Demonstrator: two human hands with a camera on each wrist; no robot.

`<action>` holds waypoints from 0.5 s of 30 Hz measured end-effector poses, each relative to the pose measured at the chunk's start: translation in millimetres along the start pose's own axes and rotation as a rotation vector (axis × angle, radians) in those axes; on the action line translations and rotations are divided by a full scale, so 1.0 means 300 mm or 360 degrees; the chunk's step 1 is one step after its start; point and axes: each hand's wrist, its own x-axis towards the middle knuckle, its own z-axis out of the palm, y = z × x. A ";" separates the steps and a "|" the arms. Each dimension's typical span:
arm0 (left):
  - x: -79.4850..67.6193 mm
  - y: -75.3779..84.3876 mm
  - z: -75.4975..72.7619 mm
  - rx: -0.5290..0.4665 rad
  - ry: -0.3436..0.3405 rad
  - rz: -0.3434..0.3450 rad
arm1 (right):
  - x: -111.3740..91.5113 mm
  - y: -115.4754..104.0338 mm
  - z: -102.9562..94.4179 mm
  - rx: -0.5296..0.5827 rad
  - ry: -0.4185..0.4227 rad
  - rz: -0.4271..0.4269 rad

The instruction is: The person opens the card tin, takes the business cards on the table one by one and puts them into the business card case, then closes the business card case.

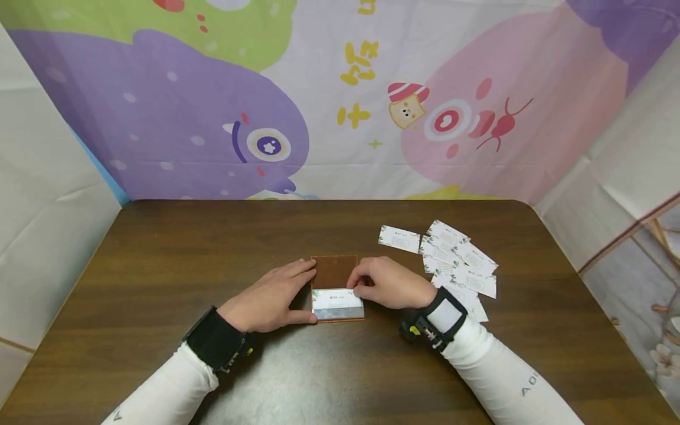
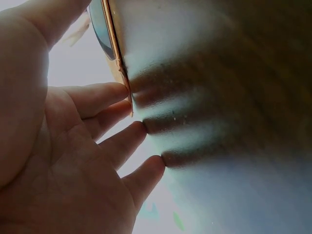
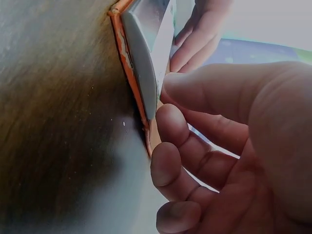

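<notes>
A brown card case [image 1: 333, 271] lies unfolded on the table, with a metallic grey strip [image 1: 337, 313] across its near half. A white printed business card [image 1: 330, 298] sits in that half, its lower part behind the strip. My left hand [image 1: 271, 295] rests at the case's left side, thumb at the near corner and fingertips at the far one; the left wrist view shows its extended fingers [image 2: 124, 146] touching the case edge and the table. My right hand [image 1: 395, 283] pinches the card's far right corner between thumb [image 3: 183, 87] and curled fingers.
Several white business cards [image 1: 470, 254] with green leaf prints lie overlapping at the right of the table, and a separate card [image 1: 399, 238] is left of them. A cartoon-printed cloth [image 1: 340, 171] hangs along the table's far edge.
</notes>
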 end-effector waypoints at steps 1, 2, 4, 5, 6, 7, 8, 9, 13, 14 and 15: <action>0.001 0.000 0.000 -0.0002 0.0000 0.0004 | -0.002 0.000 0.000 -0.0005 0.0001 0.0005; 0.002 0.000 0.000 -0.0004 0.0000 0.0005 | -0.005 0.000 0.001 -0.0009 0.0001 0.0011; 0.003 0.000 0.000 -0.0007 -0.0001 0.0006 | -0.011 0.000 0.000 -0.0012 0.0004 0.0008; 0.003 0.000 0.000 -0.0011 -0.0002 0.0005 | -0.014 0.000 -0.001 -0.0013 0.0004 0.0005; 0.004 -0.001 0.001 -0.0013 -0.0004 0.0004 | -0.017 0.000 -0.004 -0.0015 0.0006 0.0000; 0.004 -0.001 0.002 -0.0013 -0.0003 0.0002 | -0.021 0.001 -0.006 -0.0021 0.0010 0.0000; 0.004 -0.002 0.003 -0.0010 0.0001 0.0005 | -0.025 0.001 -0.009 -0.0022 0.0015 -0.0003; 0.004 -0.003 0.004 -0.0006 0.0004 0.0007 | -0.030 0.001 -0.014 -0.0026 0.0021 -0.0004; 0.003 -0.003 0.005 0.0004 0.0017 0.0014 | -0.052 0.004 -0.034 -0.0025 0.0051 0.0032; 0.003 -0.002 0.005 0.0006 0.0018 0.0015 | -0.058 0.005 -0.040 -0.0021 0.0056 0.0045; 0.003 -0.001 0.004 0.0003 0.0017 0.0013 | -0.065 0.007 -0.045 -0.0016 0.0060 0.0057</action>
